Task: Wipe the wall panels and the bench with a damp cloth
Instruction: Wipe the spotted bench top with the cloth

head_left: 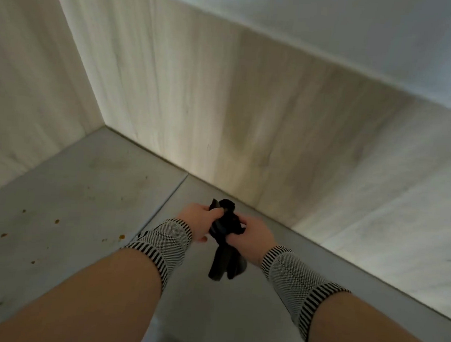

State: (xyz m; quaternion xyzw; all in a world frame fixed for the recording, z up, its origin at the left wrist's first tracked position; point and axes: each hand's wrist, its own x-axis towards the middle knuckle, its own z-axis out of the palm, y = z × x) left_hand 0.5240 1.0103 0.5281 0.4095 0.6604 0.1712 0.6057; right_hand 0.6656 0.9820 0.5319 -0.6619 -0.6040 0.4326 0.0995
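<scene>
Gripping a bunched black cloth (225, 232) with both hands, the person holds it out in front of the body, above the bench (89, 188). Left hand (198, 221): back of hand toward the camera, fingers curled round the upper part of the cloth, one fingertip showing below the bundle. Right hand (249, 238): thumb and fingers closed round the cloth's middle from the right side; fingertips themselves hidden in the fabric. Hands nearly touching, with the cloth between them. A wad of cloth sticks up past the left hand; a longer tail hangs down below both hands.

Both forearms reach in from the lower edge, bare except for a knitted wrist band on each, black-and-white striped at the edges: left band (160, 242), right band (299, 280).

Bench surface pale grey stone, with a seam (169, 196) running toward the hands. Small brown specks (56, 221) scattered on the left slab, well apart from the cloth. Wall panels (197, 102), light wood grain, rise behind the bench and on the left, meeting in a corner at upper left. Frame slightly blurred; cannot tell if the cloth is wet.
</scene>
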